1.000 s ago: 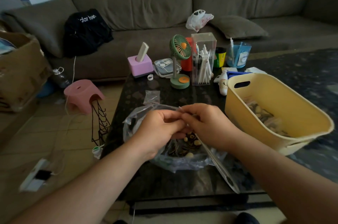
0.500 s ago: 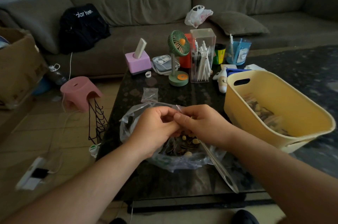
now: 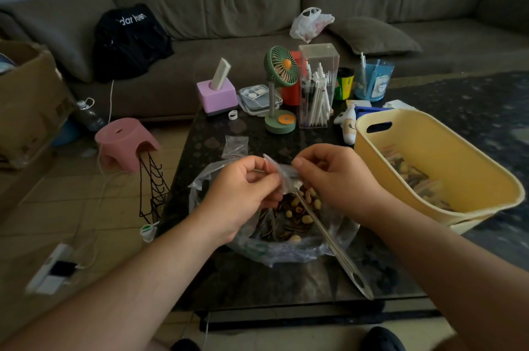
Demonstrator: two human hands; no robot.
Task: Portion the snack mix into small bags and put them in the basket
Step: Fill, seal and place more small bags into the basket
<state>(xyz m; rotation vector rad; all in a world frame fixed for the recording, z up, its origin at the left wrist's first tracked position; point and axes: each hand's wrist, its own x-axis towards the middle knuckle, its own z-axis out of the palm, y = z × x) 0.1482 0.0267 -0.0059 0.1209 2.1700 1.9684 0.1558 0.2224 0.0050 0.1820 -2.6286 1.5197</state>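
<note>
A small clear bag (image 3: 282,176) is stretched between my two hands above the big clear bag of snack mix (image 3: 289,219). My left hand (image 3: 243,193) pinches its left edge and my right hand (image 3: 337,179) pinches its right edge. Seeds and nuts show in the big bag on the dark table (image 3: 286,282). A metal spoon handle (image 3: 335,247) sticks out of the mix toward the table's front edge. The yellow basket (image 3: 486,179) stands at the right with filled small bags (image 3: 412,176) inside. A spare small bag (image 3: 236,146) lies just behind the big one.
At the back of the table stand a green fan (image 3: 280,87), a clear pen box (image 3: 317,84), a pink holder (image 3: 217,93), a blue cup (image 3: 373,80) and a white bottle (image 3: 347,127). A pink stool (image 3: 126,141) and wire rack (image 3: 153,187) stand on the floor left.
My hands have moved apart a little and the small bag between them has spread wider. The rest of the table has not changed.
</note>
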